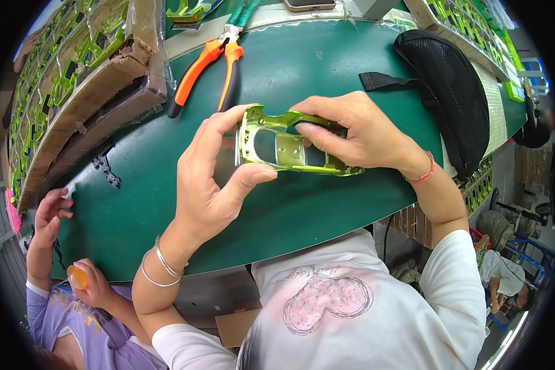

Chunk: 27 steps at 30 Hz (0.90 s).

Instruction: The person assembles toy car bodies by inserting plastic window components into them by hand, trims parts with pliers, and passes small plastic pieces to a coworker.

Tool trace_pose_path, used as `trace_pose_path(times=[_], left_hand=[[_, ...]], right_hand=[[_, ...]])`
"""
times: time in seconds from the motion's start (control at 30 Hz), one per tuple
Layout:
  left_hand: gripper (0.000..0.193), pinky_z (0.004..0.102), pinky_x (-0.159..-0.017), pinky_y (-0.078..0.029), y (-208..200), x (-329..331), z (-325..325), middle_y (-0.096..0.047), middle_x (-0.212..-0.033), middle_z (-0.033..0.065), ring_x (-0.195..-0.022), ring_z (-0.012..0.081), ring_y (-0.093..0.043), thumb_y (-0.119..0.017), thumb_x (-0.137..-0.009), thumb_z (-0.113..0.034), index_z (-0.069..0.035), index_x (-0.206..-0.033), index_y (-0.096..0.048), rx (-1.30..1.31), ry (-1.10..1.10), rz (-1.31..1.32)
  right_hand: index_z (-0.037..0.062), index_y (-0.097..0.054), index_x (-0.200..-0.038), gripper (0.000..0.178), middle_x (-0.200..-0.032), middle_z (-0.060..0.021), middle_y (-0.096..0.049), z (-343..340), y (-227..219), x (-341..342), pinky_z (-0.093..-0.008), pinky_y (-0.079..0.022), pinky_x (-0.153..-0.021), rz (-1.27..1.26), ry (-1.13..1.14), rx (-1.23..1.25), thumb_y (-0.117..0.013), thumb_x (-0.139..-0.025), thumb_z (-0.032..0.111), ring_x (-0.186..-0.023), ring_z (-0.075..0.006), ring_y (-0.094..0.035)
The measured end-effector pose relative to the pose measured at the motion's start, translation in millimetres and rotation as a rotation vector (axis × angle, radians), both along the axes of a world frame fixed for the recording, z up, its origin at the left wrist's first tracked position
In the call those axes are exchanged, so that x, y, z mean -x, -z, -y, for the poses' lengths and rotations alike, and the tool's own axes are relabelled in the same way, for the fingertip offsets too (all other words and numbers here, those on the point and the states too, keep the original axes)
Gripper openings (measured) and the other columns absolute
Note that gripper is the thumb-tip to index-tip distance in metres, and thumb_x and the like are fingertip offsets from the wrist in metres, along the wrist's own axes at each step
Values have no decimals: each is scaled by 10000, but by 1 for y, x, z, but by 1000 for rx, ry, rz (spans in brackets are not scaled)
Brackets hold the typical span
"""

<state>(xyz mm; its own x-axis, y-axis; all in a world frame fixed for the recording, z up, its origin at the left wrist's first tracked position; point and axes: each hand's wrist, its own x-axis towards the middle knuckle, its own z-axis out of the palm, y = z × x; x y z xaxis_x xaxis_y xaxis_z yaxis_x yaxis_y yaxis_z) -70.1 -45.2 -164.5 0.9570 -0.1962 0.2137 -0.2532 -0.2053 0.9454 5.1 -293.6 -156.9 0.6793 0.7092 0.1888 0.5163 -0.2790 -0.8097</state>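
A shiny green toy car body shell (pixel 283 153) is held up over the table between both my hands. My left hand (pixel 206 169) grips its left end, thumb along the near edge and fingers around the far side. At the right end my right hand (pixel 364 129) is closed on the shell, its thumb reaching into the opening. A clear or silvery piece shows at the shell's left end, partly covered by my left fingers. Beyond my left hand lie pliers (pixel 194 77) with orange and black handles.
The green table (pixel 327 68) carries a cardboard tray (pixel 92 117) of green parts at left, another tray (pixel 462 31) at far right, a black mesh pouch (pixel 447 86), a phone (pixel 309 5) and a small dark part (pixel 108 169). Another person's hand (pixel 92 287) at lower left holds an orange round thing (pixel 77 277).
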Motion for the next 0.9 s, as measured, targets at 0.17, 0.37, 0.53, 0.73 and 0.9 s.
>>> trace_pose_path(times=[0.17, 0.37, 0.53, 0.73, 0.9], left_hand=[[674, 342, -909, -543, -3, -4, 4, -673, -1134, 132, -979, 239, -676, -874, -833, -336, 12, -1341, -601, 67, -20, -5], [697, 318, -752, -518, -9, -4, 0, -663, -950, 94, -819, 207, -625, -954, -702, -364, -13, -1230, -663, -157, 5, 164], [689, 324, -727, -517, -15, -7, -3, -648, -920, 98, -784, 218, -612, -965, -677, -343, -15, -1205, -666, -214, 50, 204], [652, 347, -693, -478, -24, -2, 5, -631, -912, 106, -766, 252, -563, -955, -669, -327, -14, -1161, -663, -263, 93, 211], [630, 353, -742, -491, -21, 0, 6, -636, -994, 141, -850, 288, -589, -923, -710, -340, 6, -1153, -640, -272, 101, 183]], right_hand=[[-17, -706, -1099, 167, -787, -134, -710, 1, -5, -2, -312, -520, -592, -36, -25, 18, -679, -964, 77, -647, -220, -698], [-22, -710, -1054, 142, -737, -124, -698, 1, -6, -3, -312, -509, -573, -99, -115, -5, -685, -962, 83, -612, -221, -680], [-9, -726, -1022, 135, -739, -126, -692, 4, -9, -3, -320, -498, -570, -189, -127, 28, -714, -946, 102, -593, -218, -652], [-13, -723, -1049, 163, -801, -145, -712, 8, -7, -2, -339, -504, -594, -171, -186, -27, -716, -961, 123, -632, -227, -654], [-26, -717, -1007, 173, -762, -149, -684, 9, -7, -2, -353, -481, -563, -124, -167, -62, -722, -961, 141, -598, -231, -620]])
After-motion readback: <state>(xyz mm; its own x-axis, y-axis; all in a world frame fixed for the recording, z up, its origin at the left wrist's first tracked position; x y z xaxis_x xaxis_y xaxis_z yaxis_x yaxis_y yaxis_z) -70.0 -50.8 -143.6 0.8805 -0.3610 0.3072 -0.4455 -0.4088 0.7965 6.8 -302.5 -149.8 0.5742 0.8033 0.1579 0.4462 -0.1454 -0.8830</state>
